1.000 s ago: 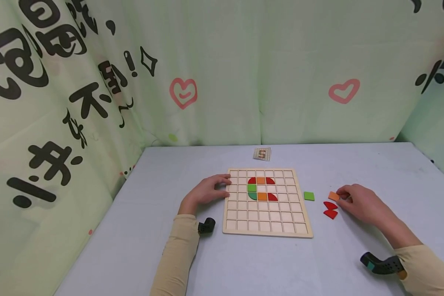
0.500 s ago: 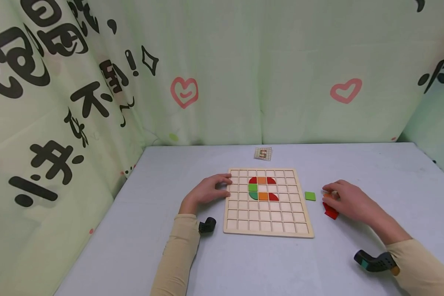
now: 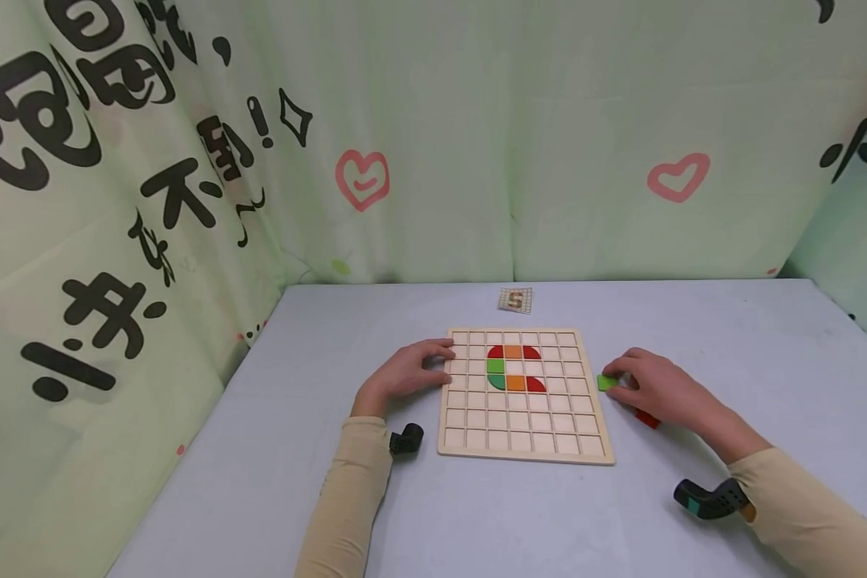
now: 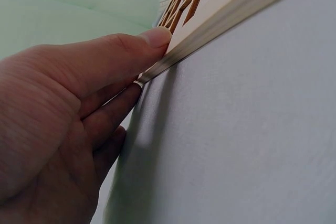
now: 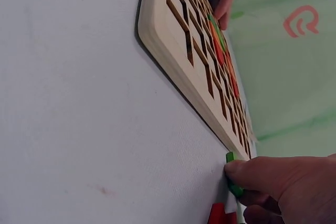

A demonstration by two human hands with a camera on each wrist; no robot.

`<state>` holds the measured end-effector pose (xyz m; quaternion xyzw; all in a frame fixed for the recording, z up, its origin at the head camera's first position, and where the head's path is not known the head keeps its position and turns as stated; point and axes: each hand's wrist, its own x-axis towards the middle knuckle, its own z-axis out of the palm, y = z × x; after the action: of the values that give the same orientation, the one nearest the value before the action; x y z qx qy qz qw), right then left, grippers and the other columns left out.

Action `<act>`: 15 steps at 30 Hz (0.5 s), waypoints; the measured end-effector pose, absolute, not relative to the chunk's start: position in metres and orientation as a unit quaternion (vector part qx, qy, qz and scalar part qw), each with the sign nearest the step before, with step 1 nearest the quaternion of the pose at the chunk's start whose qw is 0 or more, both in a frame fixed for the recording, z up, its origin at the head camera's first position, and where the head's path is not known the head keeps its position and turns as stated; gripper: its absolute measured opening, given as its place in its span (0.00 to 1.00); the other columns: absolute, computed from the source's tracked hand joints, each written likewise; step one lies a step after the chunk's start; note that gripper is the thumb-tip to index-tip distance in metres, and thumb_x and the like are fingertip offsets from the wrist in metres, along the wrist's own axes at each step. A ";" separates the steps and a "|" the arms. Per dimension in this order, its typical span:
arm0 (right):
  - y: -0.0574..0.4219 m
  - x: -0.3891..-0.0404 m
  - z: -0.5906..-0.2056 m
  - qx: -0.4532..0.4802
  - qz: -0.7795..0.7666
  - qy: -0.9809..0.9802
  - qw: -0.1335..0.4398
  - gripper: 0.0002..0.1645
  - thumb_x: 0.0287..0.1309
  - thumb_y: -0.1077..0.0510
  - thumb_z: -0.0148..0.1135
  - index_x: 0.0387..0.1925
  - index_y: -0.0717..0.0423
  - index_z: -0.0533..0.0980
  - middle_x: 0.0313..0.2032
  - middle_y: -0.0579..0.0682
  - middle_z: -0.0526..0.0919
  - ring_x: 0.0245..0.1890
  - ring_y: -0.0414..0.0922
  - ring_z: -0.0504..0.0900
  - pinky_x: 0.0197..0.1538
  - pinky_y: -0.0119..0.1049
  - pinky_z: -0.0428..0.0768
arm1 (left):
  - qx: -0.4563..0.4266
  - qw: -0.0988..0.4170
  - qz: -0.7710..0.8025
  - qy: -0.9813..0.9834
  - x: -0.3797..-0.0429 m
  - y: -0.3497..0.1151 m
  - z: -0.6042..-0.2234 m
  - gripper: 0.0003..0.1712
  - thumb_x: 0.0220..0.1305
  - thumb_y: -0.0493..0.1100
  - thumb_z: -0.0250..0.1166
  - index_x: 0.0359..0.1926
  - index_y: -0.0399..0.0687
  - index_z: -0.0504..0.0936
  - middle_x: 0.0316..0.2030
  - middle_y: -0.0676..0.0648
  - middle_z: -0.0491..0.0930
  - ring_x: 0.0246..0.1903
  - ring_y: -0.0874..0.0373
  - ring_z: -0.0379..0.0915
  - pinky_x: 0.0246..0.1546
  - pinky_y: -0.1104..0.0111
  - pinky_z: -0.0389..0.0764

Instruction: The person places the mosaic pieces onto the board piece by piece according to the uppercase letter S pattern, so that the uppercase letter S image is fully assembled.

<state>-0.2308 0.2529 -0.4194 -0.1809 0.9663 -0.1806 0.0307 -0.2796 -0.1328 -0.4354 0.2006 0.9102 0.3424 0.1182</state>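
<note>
A square wooden grid board (image 3: 527, 441) lies on the table. Red, orange, green and teal pieces (image 3: 515, 383) fill several cells in its upper middle. My left hand (image 3: 403, 373) rests at the board's left edge; thumb and fingertips touch the rim in the left wrist view, fingers loosely extended. Just off the board's right side, my right hand (image 3: 661, 389) pinches a green square tile (image 3: 607, 382) between thumb and fingers. The right wrist view shows this tile tipped on edge at the thumb. Under that hand a red piece (image 3: 647, 419) partly shows; the other loose pieces are hidden.
A small card (image 3: 515, 300) with a printed grid pattern lies behind the board. White cloth covers the table (image 3: 520, 522). A pale green curtain (image 3: 506, 160) with hearts and black lettering hangs behind and at the sides.
My right hand has moved left from beside the orange tile, over the red pieces, to the green tile and now pinches it. The left hand stays at the board's edge.
</note>
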 end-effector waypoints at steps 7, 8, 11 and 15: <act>0.251 -0.230 -0.420 -0.189 -0.178 0.965 0.028 0.18 0.58 0.59 0.70 0.48 0.65 0.82 0.43 0.57 0.82 0.37 0.46 0.78 0.43 0.46 0.83 | 0.203 0.116 0.342 0.910 -0.280 -0.132 -0.436 0.23 0.64 0.43 0.69 0.60 0.44 0.81 0.72 0.50 0.68 0.75 0.52 0.58 0.75 0.58 0.61; 0.251 -0.230 -0.420 -0.190 -0.177 0.965 0.027 0.17 0.58 0.59 0.70 0.47 0.64 0.82 0.43 0.57 0.82 0.37 0.46 0.78 0.43 0.47 0.83 | 0.202 0.117 0.342 0.910 -0.280 -0.132 -0.436 0.23 0.65 0.43 0.69 0.60 0.44 0.81 0.72 0.50 0.68 0.75 0.52 0.57 0.75 0.58 0.60; 0.251 -0.229 -0.419 -0.186 -0.177 0.966 0.030 0.16 0.58 0.60 0.69 0.47 0.64 0.82 0.42 0.57 0.82 0.36 0.47 0.78 0.42 0.47 0.83 | 0.201 0.119 0.343 0.910 -0.280 -0.132 -0.436 0.23 0.65 0.43 0.69 0.60 0.44 0.81 0.72 0.50 0.68 0.75 0.52 0.57 0.76 0.58 0.60; 0.248 -0.227 -0.414 -0.170 -0.190 0.967 0.027 0.19 0.58 0.59 0.70 0.48 0.66 0.81 0.41 0.58 0.83 0.37 0.48 0.79 0.41 0.48 0.83 | 0.201 0.118 0.342 0.910 -0.281 -0.132 -0.436 0.23 0.65 0.43 0.68 0.60 0.44 0.81 0.72 0.50 0.68 0.75 0.52 0.57 0.75 0.58 0.60</act>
<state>-0.2275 0.2483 -0.4135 -0.1703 0.9665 -0.1899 0.0275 -0.2808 -0.1324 -0.4364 0.2010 0.9103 0.3419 0.1183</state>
